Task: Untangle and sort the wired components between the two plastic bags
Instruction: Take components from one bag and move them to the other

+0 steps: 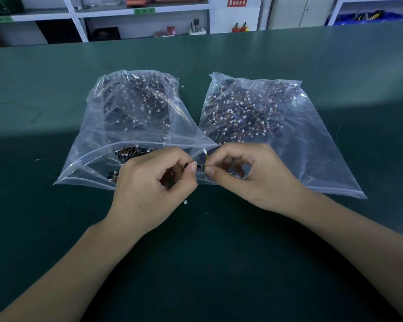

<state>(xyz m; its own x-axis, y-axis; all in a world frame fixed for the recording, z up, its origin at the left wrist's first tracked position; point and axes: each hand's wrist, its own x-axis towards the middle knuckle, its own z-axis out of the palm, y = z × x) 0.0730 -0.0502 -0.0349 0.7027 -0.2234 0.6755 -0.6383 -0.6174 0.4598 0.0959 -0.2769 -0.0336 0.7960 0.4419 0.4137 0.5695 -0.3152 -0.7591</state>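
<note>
Both grips pinch one wired component [201, 168] at frame centre: left hand [149, 182], right hand [249, 175]. Left bag [98, 140] and right bag [312, 145] lie behind on the bench [219, 263].

Far beyond the hands, on the back wall, hangs a red sign [236, 1] with white Chinese characters and a downward arrow; the characters are too blurred to read. Green label strips [144, 10] sit on the white shelf [135, 12] edges, further left, their writing illegible. No other text can be read.
</note>
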